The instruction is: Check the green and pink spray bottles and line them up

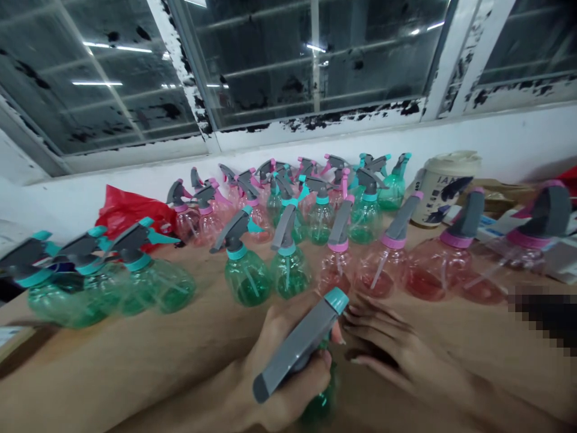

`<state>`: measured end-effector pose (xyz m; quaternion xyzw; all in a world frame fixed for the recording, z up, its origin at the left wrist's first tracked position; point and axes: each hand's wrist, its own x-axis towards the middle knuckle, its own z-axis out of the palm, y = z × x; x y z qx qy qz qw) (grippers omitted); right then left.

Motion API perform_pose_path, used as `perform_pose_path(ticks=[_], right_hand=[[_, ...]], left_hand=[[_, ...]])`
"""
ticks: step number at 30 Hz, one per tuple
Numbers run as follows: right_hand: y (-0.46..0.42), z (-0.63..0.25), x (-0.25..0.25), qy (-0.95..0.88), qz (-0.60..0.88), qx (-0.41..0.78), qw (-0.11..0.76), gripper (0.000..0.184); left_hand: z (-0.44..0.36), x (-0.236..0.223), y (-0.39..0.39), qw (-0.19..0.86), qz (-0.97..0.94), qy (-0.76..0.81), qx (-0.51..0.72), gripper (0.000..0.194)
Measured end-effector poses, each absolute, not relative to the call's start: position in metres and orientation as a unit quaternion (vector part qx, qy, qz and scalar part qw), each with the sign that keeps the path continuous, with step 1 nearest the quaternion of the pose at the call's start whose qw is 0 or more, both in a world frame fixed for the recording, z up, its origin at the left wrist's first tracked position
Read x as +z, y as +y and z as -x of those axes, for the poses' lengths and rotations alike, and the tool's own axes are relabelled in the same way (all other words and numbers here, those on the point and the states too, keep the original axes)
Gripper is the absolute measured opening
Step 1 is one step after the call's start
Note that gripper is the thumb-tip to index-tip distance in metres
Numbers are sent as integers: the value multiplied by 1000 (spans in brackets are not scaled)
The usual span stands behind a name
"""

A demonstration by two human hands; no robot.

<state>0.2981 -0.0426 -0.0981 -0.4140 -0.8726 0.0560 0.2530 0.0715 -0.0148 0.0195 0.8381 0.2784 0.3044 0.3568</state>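
Gripping a green spray bottle (303, 341) in the left hand (301, 386), holding the right hand (396, 343) just beside it, facing green and pink bottles (291, 273) on the counter (157, 355).

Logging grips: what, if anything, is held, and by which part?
The left hand grips a green spray bottle below its grey head; the right hand holds nothing.
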Motion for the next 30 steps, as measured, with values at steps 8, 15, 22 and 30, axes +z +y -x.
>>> perform_pose_path(ticks=[8,15,22,30], right_hand=[[-44,-299,-99,-870,431,64,231,40],[-44,-301,-101,-872,429,62,226,38],[-44,-301,-101,-876,433,59,204,39],[-46,-301,-101,-873,436,54,215,38]], left_hand=[[-74,8,-10,314,-852,279,314,37],[-77,10,-15,286,-849,291,337,32],[-78,10,-13,281,-849,287,344,23],[-77,16,-13,301,-849,238,363,19]])
